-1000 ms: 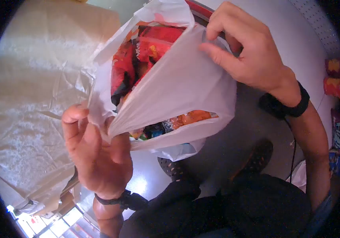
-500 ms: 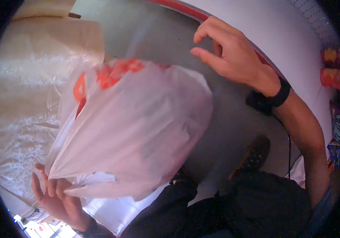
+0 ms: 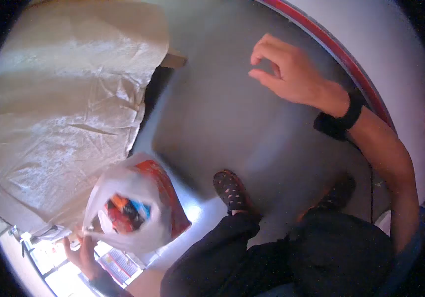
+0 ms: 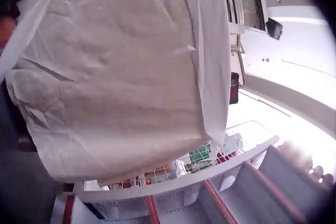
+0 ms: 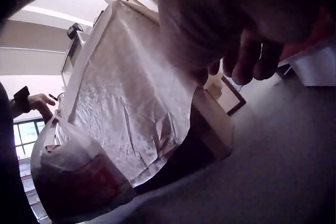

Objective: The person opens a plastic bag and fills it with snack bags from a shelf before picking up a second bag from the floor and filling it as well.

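The left hand [image 3: 81, 255] grips the handle of a white plastic bag [image 3: 143, 237] at the lower left of the head view. Through the bag's mouth show red, orange and blue packets [image 3: 126, 213]. From the right wrist, the bag [image 5: 73, 155] hangs below the left hand [image 5: 39, 103], with red showing through its side. The right hand [image 3: 292, 72] is held in the air away from the bag, empty, its fingers loosely bent with a gap between thumb and forefinger. Its fingers hang at the top right of the right wrist view.
A cream cloth [image 3: 69, 99] covers a large piece of furniture at the left, its wooden foot [image 3: 174, 59] showing. Grey floor [image 3: 202, 109] lies around the person's shoes [image 3: 230, 190]. A red-edged white surface curves along the right. Red-edged shelves [image 4: 210, 203] appear in the left wrist view.
The left hand has carried the bag down and to the left, away from the right hand. The right hand, which was beside the bag, is now over the floor with nothing in it.
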`<act>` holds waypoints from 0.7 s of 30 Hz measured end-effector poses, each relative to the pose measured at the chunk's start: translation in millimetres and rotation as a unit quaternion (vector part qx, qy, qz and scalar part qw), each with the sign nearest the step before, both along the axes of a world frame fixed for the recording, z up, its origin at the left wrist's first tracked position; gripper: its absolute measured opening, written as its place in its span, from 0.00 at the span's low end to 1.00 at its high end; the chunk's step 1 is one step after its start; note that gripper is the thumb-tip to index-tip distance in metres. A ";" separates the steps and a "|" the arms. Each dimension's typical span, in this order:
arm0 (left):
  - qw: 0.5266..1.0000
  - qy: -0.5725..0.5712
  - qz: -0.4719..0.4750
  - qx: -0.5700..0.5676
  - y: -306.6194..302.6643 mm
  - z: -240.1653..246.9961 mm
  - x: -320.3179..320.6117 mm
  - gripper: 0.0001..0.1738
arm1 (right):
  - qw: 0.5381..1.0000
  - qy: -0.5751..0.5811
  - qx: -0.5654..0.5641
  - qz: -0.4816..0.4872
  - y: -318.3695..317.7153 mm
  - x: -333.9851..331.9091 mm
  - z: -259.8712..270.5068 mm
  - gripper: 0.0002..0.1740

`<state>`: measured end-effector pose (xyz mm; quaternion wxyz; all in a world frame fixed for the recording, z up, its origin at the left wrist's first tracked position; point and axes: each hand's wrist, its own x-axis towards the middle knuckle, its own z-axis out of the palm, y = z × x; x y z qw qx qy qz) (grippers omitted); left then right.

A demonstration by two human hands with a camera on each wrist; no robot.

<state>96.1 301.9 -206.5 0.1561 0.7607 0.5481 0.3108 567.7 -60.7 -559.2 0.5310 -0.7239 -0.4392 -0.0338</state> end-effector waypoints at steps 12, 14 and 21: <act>0.995 -0.006 -0.094 -0.037 135.2 -12.2 21.7 0.51 | 0.993 0.062 -0.100 -0.027 -49.8 -8.6 -3.2 0.11; 0.991 0.129 -0.025 0.028 136.8 -67.0 45.6 0.40 | 0.992 0.060 -0.106 -0.029 -55.2 -5.0 -7.2 0.11; 0.927 -0.220 -0.067 -0.297 110.4 -144.3 111.9 0.38 | 0.980 0.079 -0.179 -0.037 -80.0 -35.7 -13.2 0.11</act>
